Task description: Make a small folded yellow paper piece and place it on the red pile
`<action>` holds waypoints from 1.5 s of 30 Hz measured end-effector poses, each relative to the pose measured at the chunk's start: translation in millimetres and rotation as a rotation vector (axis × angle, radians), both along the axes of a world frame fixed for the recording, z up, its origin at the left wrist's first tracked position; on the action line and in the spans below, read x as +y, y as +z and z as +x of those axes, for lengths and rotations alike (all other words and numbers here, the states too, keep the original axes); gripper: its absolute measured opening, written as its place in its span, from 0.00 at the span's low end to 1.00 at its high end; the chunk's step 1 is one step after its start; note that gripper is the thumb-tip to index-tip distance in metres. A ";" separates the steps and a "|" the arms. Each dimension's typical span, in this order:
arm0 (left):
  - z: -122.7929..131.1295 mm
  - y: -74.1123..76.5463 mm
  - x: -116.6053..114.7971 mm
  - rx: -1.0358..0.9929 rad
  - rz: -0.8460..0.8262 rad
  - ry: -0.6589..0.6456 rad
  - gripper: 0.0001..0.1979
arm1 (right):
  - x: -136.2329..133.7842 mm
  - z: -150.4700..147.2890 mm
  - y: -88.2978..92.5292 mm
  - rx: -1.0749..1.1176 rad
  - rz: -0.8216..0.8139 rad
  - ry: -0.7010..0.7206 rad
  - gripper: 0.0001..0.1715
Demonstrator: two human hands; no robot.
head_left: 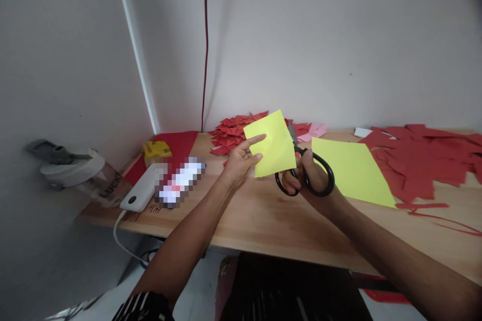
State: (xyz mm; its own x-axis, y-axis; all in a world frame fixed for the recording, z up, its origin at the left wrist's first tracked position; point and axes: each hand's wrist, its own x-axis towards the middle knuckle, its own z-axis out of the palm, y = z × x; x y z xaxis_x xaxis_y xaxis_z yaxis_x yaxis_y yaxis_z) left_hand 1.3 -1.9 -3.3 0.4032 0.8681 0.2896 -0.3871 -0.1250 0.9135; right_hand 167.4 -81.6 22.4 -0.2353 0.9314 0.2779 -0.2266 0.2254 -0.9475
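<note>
My left hand [241, 158] pinches the left edge of a small yellow paper sheet [273, 143], held up above the wooden table [263, 215]. My right hand [307, 180] grips black-handled scissors [311, 178], fingers through the loops. The blades point up behind the sheet's right edge. A larger yellow sheet [352, 170] lies flat on the table just right of the scissors.
A pile of folded red paper pieces [233, 133] lies by the wall, with pink bits [314, 130] beside it. Red paper scraps [425, 160] cover the right side. At the left lie a white power bank [141, 190], a yellow packet [156, 149] and a bottle [81, 173].
</note>
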 end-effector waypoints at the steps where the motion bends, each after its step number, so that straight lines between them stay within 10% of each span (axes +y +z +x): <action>1: -0.1 -0.7 0.6 0.005 0.003 -0.004 0.33 | -2.0 -0.1 1.6 -0.018 0.006 -0.017 0.40; 45: -1.8 1.0 0.9 0.042 -0.011 0.020 0.31 | 16.4 2.8 8.7 -0.041 0.044 -0.003 0.40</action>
